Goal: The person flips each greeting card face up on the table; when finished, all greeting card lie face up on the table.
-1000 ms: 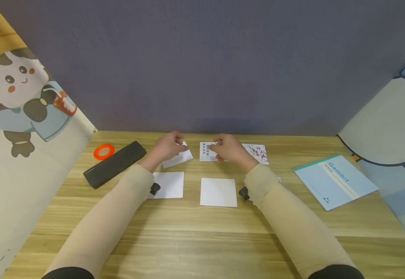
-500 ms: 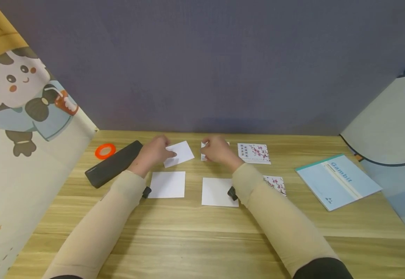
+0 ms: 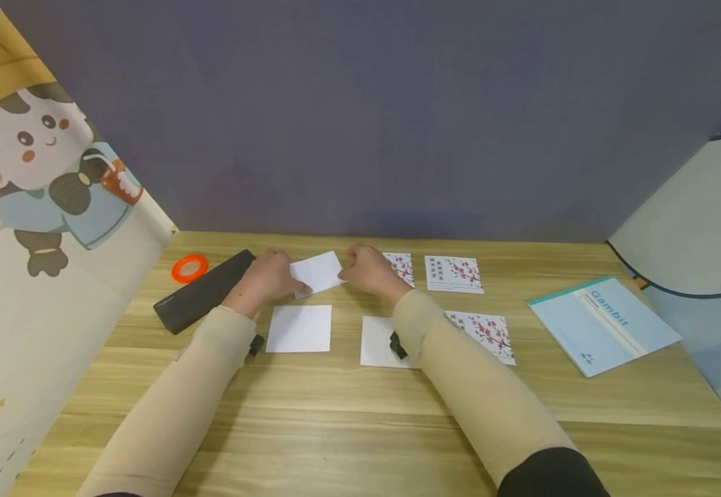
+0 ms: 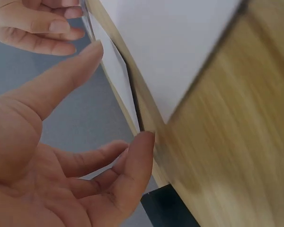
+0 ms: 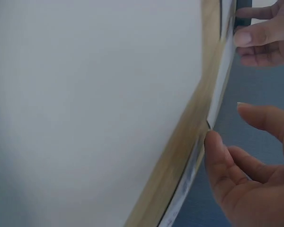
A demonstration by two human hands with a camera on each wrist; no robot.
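A blank white card (image 3: 315, 271) lies askew in the back row on the table, between the two hands. At its left edge is my left hand (image 3: 267, 277), thumb tip by the lower corner; the left wrist view shows the thumb (image 4: 80, 68) well apart from the fingers. My right hand (image 3: 373, 270) has its fingertips at the card's right edge. In the right wrist view its thumb and fingers (image 5: 220, 161) are also spread apart. Behind the right hand, a blossom-printed card (image 3: 401, 268) is partly covered.
Two blank white cards (image 3: 298, 329) lie in the front row, one partly under the right wrist. More blossom cards (image 3: 454, 274) are on the right. A black case (image 3: 202, 293) and an orange ring (image 3: 189, 268) lie left, a blue notebook (image 3: 604, 326) right.
My right hand has moved left from the printed card to the askew white card, uncovering the blossom print. My left hand has drawn back left to that card's left edge.
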